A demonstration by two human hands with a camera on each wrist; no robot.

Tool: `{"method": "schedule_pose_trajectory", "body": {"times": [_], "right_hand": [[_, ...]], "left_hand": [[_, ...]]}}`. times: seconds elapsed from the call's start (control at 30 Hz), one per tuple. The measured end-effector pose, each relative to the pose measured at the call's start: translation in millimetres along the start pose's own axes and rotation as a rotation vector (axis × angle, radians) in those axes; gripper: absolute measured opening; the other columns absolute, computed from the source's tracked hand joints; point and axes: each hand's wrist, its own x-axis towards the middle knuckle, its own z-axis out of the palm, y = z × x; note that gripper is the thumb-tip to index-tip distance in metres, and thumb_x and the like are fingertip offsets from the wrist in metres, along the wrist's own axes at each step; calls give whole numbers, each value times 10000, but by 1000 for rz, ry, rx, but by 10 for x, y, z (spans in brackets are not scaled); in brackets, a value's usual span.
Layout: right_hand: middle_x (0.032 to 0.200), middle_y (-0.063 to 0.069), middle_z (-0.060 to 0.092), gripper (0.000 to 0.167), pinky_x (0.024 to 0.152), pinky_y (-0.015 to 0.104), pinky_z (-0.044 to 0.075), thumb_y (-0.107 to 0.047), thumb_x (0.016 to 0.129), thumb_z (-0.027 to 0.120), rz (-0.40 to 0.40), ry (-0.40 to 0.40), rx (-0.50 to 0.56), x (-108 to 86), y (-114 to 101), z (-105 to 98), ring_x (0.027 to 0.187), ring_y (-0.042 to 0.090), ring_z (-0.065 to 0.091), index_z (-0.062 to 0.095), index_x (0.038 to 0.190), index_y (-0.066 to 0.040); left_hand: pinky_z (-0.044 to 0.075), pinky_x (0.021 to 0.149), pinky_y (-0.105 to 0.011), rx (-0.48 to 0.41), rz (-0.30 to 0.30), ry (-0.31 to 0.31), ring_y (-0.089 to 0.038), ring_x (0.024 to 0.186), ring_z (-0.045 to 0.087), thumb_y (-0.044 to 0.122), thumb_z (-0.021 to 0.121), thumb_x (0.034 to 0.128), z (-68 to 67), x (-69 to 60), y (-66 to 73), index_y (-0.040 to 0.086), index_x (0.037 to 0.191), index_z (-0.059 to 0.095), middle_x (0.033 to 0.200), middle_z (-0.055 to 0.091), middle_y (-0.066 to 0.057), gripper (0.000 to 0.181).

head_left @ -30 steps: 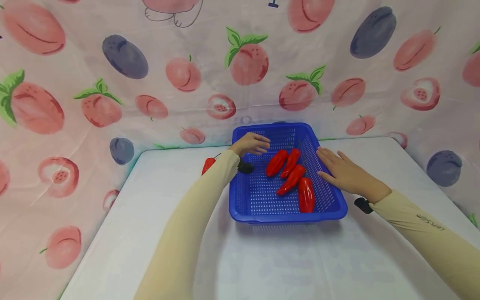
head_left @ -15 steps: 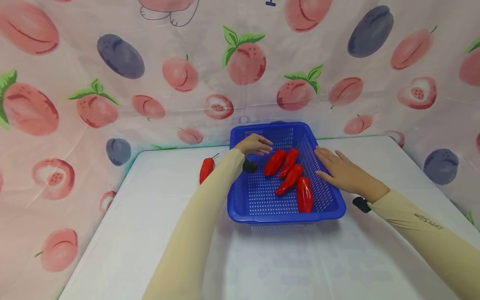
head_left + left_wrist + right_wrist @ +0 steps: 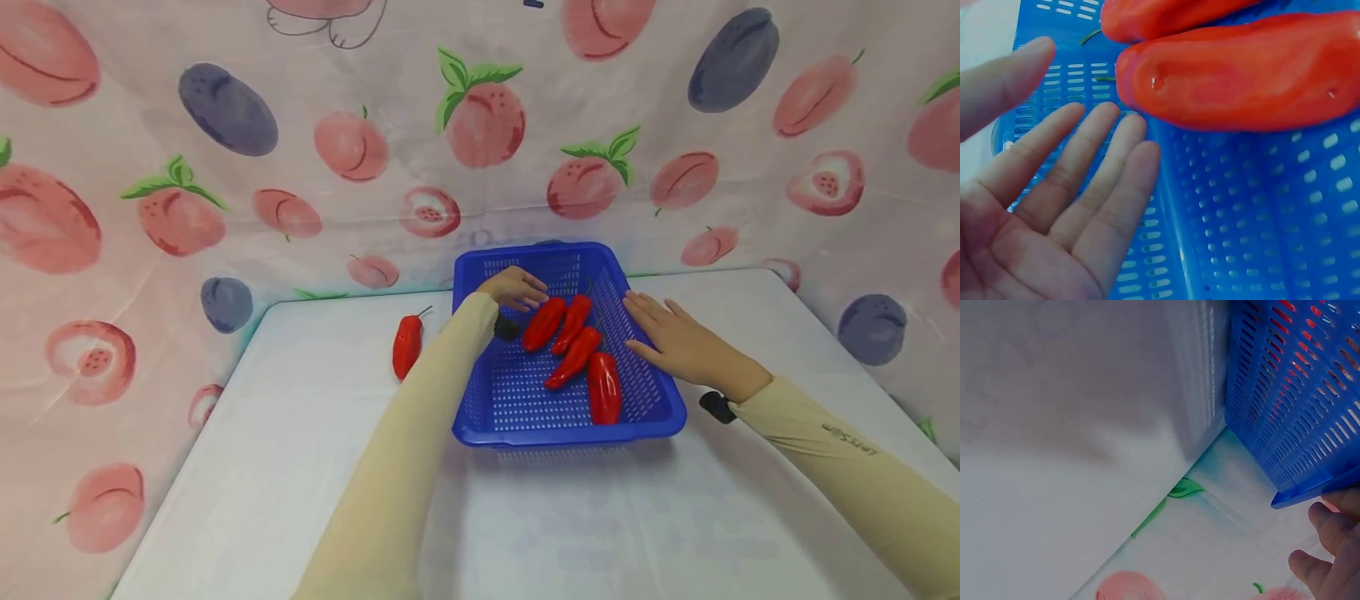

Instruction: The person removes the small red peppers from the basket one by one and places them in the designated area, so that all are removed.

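Note:
Four red peppers lie in a blue basket [image 3: 570,437], among them a long one [image 3: 604,388] near its front right corner. My left hand [image 3: 514,287] hovers over the back left of the basket, fingers extended, holding nothing. In the left wrist view that hand [image 3: 1079,200] is beside a large pepper [image 3: 1235,75], its palm in sight. My right hand [image 3: 686,346] rests flat-fingered on the basket's right rim; in the right wrist view its fingertips [image 3: 1319,515] show by the rim. Another pepper [image 3: 407,347] lies outside, left of the basket, near my left forearm.
A white-covered table [image 3: 300,433] carries the basket. Behind it and on both sides hangs a pink cloth [image 3: 390,50] printed with fruit, meeting the table's back edge.
My left hand has moved slightly right over the basket, and its sleeve now uncovers more of the outside pepper. The right hand stays at the rim. The head view has shifted slightly.

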Motion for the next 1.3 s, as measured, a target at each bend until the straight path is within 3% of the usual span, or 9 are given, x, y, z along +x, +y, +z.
{"method": "schedule_pose_trajectory", "body": {"times": [0.17, 0.4, 0.47, 0.63, 0.9, 1.03, 1.17, 1.23, 1.3], "right_hand": [[1542, 234, 188, 720, 1149, 617, 82, -353, 949, 482, 0, -3, -2, 20, 2, 20, 1426, 412, 162, 178, 1479, 27], [1541, 233, 194, 725, 1147, 620, 87, -363, 948, 482, -2, -6, -7, 34, -9, 23, 1425, 411, 167, 175, 1482, 20], [1538, 238, 196, 724, 1145, 623, 90, -360, 946, 484, -5, -7, -3, 34, -14, 15, 1422, 414, 170, 180, 1480, 24], [1540, 237, 194, 717, 1147, 620, 87, -342, 945, 489, -6, -4, -17, 39, -6, -2, 1423, 413, 170, 186, 1476, 33], [1541, 237, 189, 719, 1147, 620, 88, -345, 947, 486, -4, -4, -11, 36, 1, -12, 1424, 413, 167, 179, 1478, 29], [1542, 236, 186, 718, 1148, 618, 85, -344, 949, 483, 0, -6, -10, 28, 3, -11, 1425, 413, 166, 174, 1479, 30], [1543, 235, 184, 721, 1147, 620, 86, -351, 950, 479, -1, -7, -7, 24, 4, -7, 1424, 413, 167, 169, 1481, 26], [1543, 235, 186, 719, 1147, 621, 87, -351, 950, 478, -2, -5, -8, 24, 8, -5, 1424, 413, 169, 171, 1481, 26], [1542, 235, 189, 720, 1146, 622, 91, -354, 951, 476, -4, -4, -8, 23, 9, -5, 1423, 413, 172, 170, 1481, 25]], "left_hand": [[472, 1012, -387, -51, -76, 24, -274, 1204, 564, 94, 634, 888, -6, 85, -9, -3, 1307, 533, 1317, 575, -144, 441], [563, 851, -376, -166, -159, -9, -209, 1021, 662, 116, 781, 755, -202, 1114, -634, 79, 1164, 659, 1167, 672, -37, 428], [568, 833, -393, -152, -186, -15, -232, 997, 669, 138, 808, 727, -209, 1265, -717, 73, 1118, 677, 1122, 685, -48, 417], [582, 763, -383, -91, -198, -28, -242, 931, 685, 197, 860, 659, -205, 1429, -831, 85, 989, 726, 1019, 713, -22, 374], [565, 832, -390, 16, -272, 28, -220, 1016, 657, 162, 812, 721, -95, 1479, -818, 110, 1077, 697, 1142, 662, 9, 378], [575, 787, -390, 53, -280, 43, -226, 1003, 655, 130, 845, 669, -61, 1595, -877, 117, 1107, 674, 1160, 648, 0, 471], [582, 745, -403, 90, -284, 69, -237, 1002, 652, 142, 896, 588, -67, 2068, -1145, 138, 1139, 648, 1186, 632, -18, 604], [584, 687, -412, 85, -281, 63, -244, 949, 662, 159, 944, 469, -94, 2359, -1311, 137, 1094, 655, 1132, 645, -31, 689], [584, 658, -415, 71, -288, 55, -243, 898, 670, 180, 970, 343, -110, 2543, -1409, 149, 1042, 660, 1071, 658, -26, 765]]}}
